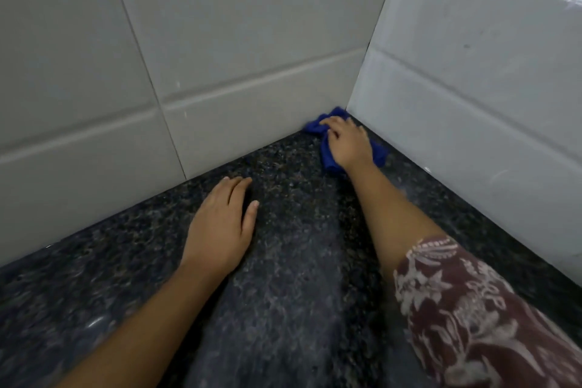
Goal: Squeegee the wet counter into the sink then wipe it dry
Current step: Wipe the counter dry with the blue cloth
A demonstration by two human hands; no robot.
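- Our right hand (348, 143) reaches far forward into the corner where the two tiled walls meet, palm down on a blue cloth (327, 158), fingers spread over it and pressing it onto the counter rather than closing around it.
- Blue cloth is bunched under that hand; one end pokes out towards the corner, touching the foot of the wall, and folds show on both sides of the wrist.
- Our left hand (220, 227) lies flat and open on the dark speckled counter (283, 309), fingers together and pointing towards the back wall, thumb out to the side, holding nothing.
- Both hands are well apart, the left nearer to us and closer to the left wall.
- Pale streaks and a dull sheen show on the stone between our forearms; we cannot tell whether this is moisture or reflection.
- White wall tiles (239, 41) rise straight from the counter's edge on the left and on the right.
- A patterned maroon sleeve (472, 324) covers our right upper arm.
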